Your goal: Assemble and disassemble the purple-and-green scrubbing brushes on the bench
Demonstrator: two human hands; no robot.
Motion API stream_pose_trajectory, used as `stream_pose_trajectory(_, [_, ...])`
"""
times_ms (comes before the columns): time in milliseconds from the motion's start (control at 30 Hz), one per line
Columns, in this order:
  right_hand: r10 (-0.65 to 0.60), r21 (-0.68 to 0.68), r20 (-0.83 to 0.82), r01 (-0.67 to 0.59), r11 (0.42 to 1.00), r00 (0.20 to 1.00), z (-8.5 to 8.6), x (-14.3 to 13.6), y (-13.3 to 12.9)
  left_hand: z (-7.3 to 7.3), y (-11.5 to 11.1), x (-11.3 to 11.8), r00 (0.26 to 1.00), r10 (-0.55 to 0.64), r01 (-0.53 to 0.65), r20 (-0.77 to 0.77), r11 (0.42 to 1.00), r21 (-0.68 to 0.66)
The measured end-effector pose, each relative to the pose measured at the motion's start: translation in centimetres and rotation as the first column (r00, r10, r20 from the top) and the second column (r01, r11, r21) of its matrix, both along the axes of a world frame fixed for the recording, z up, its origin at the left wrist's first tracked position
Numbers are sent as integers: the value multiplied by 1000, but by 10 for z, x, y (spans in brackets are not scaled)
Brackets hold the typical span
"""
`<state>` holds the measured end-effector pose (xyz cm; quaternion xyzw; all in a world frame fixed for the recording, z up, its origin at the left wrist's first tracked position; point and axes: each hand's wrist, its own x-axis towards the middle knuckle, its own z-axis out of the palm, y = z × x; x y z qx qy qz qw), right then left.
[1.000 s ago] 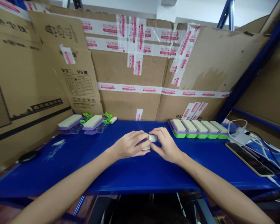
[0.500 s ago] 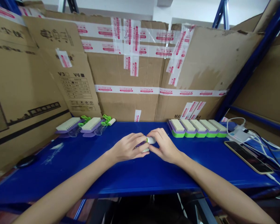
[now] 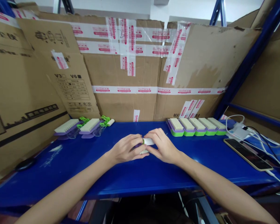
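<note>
Over the middle of the blue table, my left hand (image 3: 125, 149) is closed around a small scrub brush (image 3: 144, 151). Its cream bristles face down and toward me, and a bit of purple body shows between the fingers. A white rounded piece with a green rim (image 3: 148, 141) juts out from the brush's right side. My right hand (image 3: 163, 145) pinches that white piece, its fingertips close to those of my left. The fingers cover most of the brush, so I cannot tell how the two parts join.
Several green-and-purple scrub brushes (image 3: 197, 127) stand in a row at the back right. Two purple brush heads (image 3: 90, 126) with clear parts and green pieces (image 3: 105, 120) lie back left. A phone (image 3: 248, 154) and white cables (image 3: 266, 140) are at right. Cardboard (image 3: 126, 105) walls the back.
The white piece has shifted slightly left and shows more of its length between my hands. Both hands keep their hold. The whole view has tilted a little.
</note>
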<state>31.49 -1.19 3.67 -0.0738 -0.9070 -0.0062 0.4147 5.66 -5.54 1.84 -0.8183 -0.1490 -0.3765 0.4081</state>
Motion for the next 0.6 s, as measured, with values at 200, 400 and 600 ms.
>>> stream_pose_trajectory(200, [0, 6, 19, 0, 1000, 1000, -2, 0, 0, -4, 2, 0, 1000, 16, -16, -11, 999, 29])
stream_pose_trajectory(400, [5, 41, 12, -6, 999, 1000, -1, 0, -1, 0, 0, 1, 999, 11, -8, -31, 997, 72])
stream_pose_trajectory(600, [-28, 32, 42, 26, 999, 999, -2, 0, -1, 2, -2, 1, 999, 1, 1, -34, 999, 50])
